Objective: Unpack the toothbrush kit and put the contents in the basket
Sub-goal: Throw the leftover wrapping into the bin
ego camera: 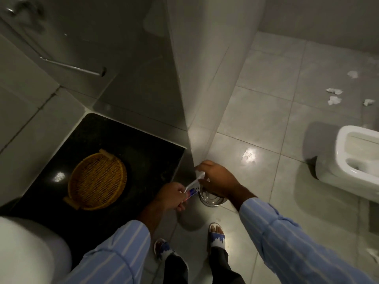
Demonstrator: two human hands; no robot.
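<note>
An oval wicker basket [97, 180] with two small handles lies on a black stone counter [141, 158], and nothing shows inside it. To its right, beyond the counter edge, my left hand [172, 196] grips a small red and blue toothpaste tube [191, 193] together with the lower end of a white toothbrush-kit wrapper [197, 179]. My right hand [217, 179] pinches the upper end of that wrapper. Both hands hover above a small steel bin. The toothbrush itself is hidden inside the wrapper or by my fingers.
A round steel bin [212, 198] stands on the tiled floor under my hands. A white sink edge [26, 249] fills the lower left. A toilet bowl [352, 160] sits at the right, with crumpled paper scraps [334, 95] behind it. A wall corner [184, 99] rises beside the counter.
</note>
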